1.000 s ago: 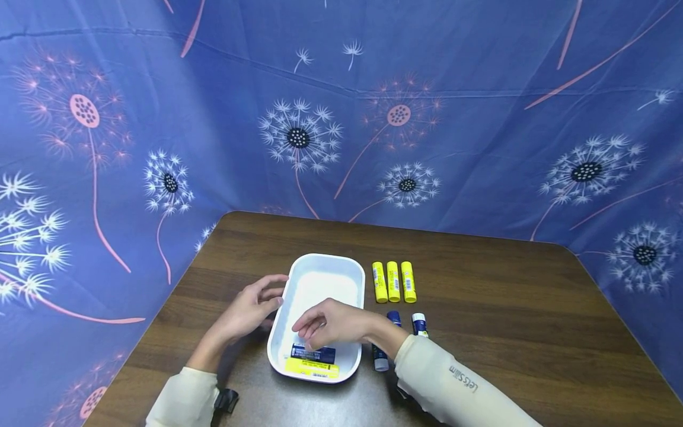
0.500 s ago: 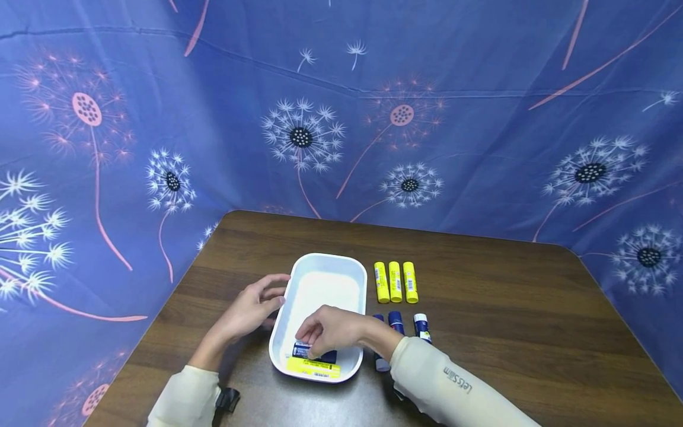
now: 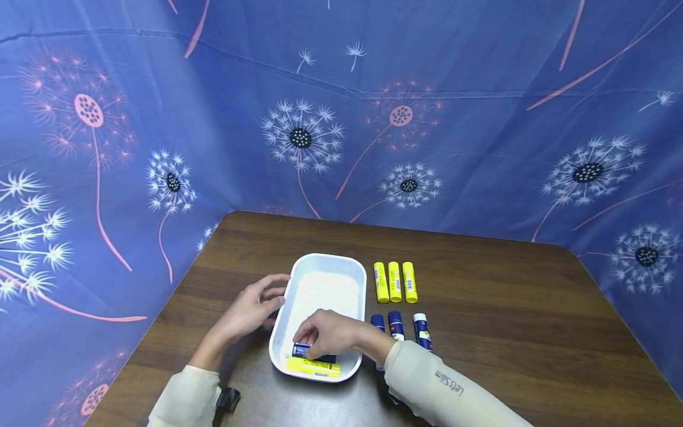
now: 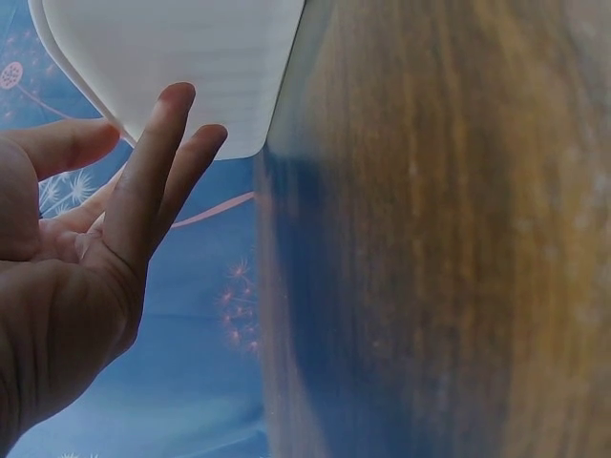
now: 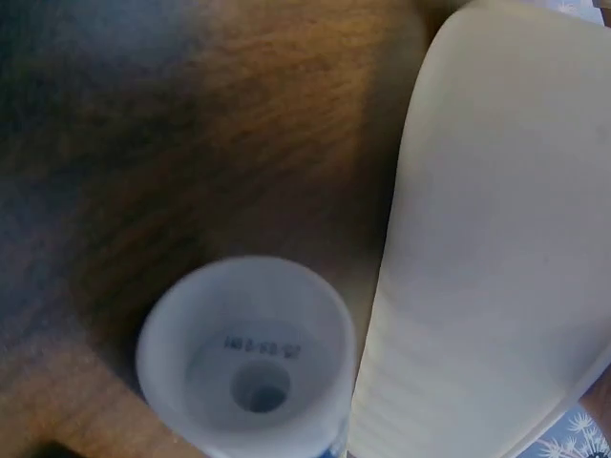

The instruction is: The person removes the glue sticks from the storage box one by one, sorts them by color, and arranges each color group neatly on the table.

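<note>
A white tray (image 3: 325, 279) lies on the brown table (image 3: 480, 308). At its near end lie a yellow glue stick (image 3: 313, 367) and, just behind it, a blue glue stick (image 3: 320, 357). My right hand (image 3: 310, 344) reaches into the tray, and its curled fingers pinch the blue stick and hide much of it. My left hand (image 3: 273, 296) rests with straight fingers against the tray's left rim. In the left wrist view the left hand (image 4: 162, 162) lies open beside the tray's wall (image 4: 191, 67). The right wrist view shows only the tray's side (image 5: 496, 239) and a stick's white base (image 5: 248, 363).
Right of the tray lie three yellow glue sticks (image 3: 394, 282) in a row. Nearer to me lie three blue glue sticks (image 3: 396, 325), partly behind my right sleeve (image 3: 443, 385). A blue dandelion-print cloth (image 3: 341, 118) walls the table on three sides.
My right hand has dropped from just above the blue stick onto it, and the wrist has drawn left, uncovering the blue sticks on the table. The left hand has stayed put.
</note>
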Action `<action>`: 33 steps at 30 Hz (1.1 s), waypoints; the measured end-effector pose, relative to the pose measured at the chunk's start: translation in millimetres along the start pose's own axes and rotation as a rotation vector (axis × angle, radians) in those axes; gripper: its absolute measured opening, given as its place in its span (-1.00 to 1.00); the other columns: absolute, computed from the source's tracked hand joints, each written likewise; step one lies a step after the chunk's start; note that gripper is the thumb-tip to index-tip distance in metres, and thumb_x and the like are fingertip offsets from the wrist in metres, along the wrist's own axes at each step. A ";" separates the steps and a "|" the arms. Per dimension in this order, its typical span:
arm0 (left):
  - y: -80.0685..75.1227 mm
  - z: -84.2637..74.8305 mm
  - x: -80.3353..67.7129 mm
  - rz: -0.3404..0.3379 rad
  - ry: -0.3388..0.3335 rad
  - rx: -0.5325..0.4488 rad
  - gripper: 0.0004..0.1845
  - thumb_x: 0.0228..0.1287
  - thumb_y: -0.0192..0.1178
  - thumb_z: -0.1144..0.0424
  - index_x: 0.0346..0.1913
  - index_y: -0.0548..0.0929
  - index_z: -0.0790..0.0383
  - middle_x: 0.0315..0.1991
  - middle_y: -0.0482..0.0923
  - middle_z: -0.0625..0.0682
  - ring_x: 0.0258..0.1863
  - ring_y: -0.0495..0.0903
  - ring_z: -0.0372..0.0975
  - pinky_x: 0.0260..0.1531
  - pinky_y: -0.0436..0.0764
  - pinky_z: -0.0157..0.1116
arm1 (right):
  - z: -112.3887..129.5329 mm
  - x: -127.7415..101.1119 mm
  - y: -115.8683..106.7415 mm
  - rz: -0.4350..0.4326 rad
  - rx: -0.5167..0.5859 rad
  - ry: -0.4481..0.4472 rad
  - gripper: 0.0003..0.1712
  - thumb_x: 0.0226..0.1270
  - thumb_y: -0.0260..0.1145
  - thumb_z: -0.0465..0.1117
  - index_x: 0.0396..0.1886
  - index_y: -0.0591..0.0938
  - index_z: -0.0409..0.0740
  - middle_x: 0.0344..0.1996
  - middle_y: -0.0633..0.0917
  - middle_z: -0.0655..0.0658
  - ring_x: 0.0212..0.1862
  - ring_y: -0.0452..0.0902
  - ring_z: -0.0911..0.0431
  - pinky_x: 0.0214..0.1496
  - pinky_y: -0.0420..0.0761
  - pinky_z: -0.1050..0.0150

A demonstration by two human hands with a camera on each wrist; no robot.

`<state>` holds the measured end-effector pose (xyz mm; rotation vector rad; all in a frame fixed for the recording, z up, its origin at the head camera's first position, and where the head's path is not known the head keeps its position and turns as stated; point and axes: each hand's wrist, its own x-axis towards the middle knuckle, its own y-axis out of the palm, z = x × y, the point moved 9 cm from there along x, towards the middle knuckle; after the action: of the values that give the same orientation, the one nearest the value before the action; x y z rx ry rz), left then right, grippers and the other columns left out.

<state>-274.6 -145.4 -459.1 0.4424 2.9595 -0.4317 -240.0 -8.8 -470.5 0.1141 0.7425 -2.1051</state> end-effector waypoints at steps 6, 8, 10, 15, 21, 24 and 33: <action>1.1 -0.4 -0.4 0.002 0.000 0.000 -0.48 0.54 0.08 0.36 0.49 0.37 0.13 0.36 0.51 0.40 0.21 0.67 0.12 -0.16 0.83 -0.04 | -1.0 0.2 0.2 -0.020 -0.031 -0.003 -0.71 0.18 0.49 -0.43 -0.08 0.80 -0.19 -0.39 0.70 0.09 -0.32 0.54 0.32 -0.19 0.55 0.50; 0.9 -0.1 0.0 0.000 -0.002 -0.001 -0.48 0.54 0.08 0.37 0.49 0.37 0.13 0.36 0.51 0.40 0.22 0.66 0.12 -0.16 0.83 -0.04 | 0.2 -0.2 -0.3 -0.028 -0.052 -0.007 -0.70 0.18 0.50 -0.42 -0.06 0.80 -0.18 -0.39 0.71 0.09 -0.32 0.54 0.33 -0.18 0.55 0.51; 1.1 0.4 0.1 0.002 -0.001 -0.004 -0.48 0.54 0.08 0.37 0.49 0.37 0.14 0.36 0.51 0.41 0.22 0.66 0.13 -0.15 0.83 -0.04 | 2.4 -1.0 -0.7 -0.037 -0.065 -0.015 -0.69 0.18 0.50 -0.41 -0.06 0.79 -0.19 -0.37 0.73 0.05 -0.32 0.54 0.34 -0.18 0.56 0.51; 1.8 2.2 0.3 0.003 -0.004 -0.018 -0.48 0.53 0.08 0.39 0.49 0.37 0.14 0.36 0.51 0.42 0.23 0.65 0.12 -0.15 0.83 -0.04 | 9.7 -3.7 -3.6 -0.077 -0.108 -0.042 -0.68 0.17 0.50 -0.39 -0.04 0.79 -0.18 -0.35 0.73 0.03 -0.32 0.52 0.37 -0.17 0.55 0.53; 2.6 3.3 0.7 0.007 -0.008 -0.031 -0.47 0.53 0.07 0.40 0.49 0.36 0.15 0.36 0.51 0.42 0.21 0.66 0.11 -0.14 0.82 -0.04 | 20.6 -12.4 -18.4 -0.160 -0.107 -0.084 -0.64 0.20 0.49 -0.36 0.03 0.78 -0.19 -0.29 0.73 0.07 -0.26 0.54 0.35 -0.13 0.59 0.51; 2.1 2.8 0.0 0.008 -0.011 -0.032 -0.47 0.53 0.07 0.39 0.50 0.36 0.15 0.37 0.49 0.42 0.21 0.66 0.11 -0.14 0.82 -0.04 | 25.1 -18.9 -28.7 -0.213 -0.083 -0.101 -0.62 0.22 0.48 -0.35 0.07 0.76 -0.19 -0.26 0.72 0.06 -0.23 0.54 0.30 -0.12 0.59 0.49; 1.2 -0.4 -1.4 0.012 -0.006 -0.033 -0.46 0.54 0.08 0.36 0.51 0.34 0.16 0.38 0.48 0.41 0.20 0.67 0.11 -0.12 0.82 -0.03 | 24.7 -39.4 -54.2 -0.349 0.073 -0.081 -0.62 0.28 0.44 -0.33 0.11 0.73 -0.21 -0.21 0.70 -0.03 -0.15 0.56 0.14 -0.08 0.63 0.40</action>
<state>-272.9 -144.5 -458.8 0.4536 2.9516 -0.3813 -253.0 29.6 -411.7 -0.0665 0.6742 -2.4531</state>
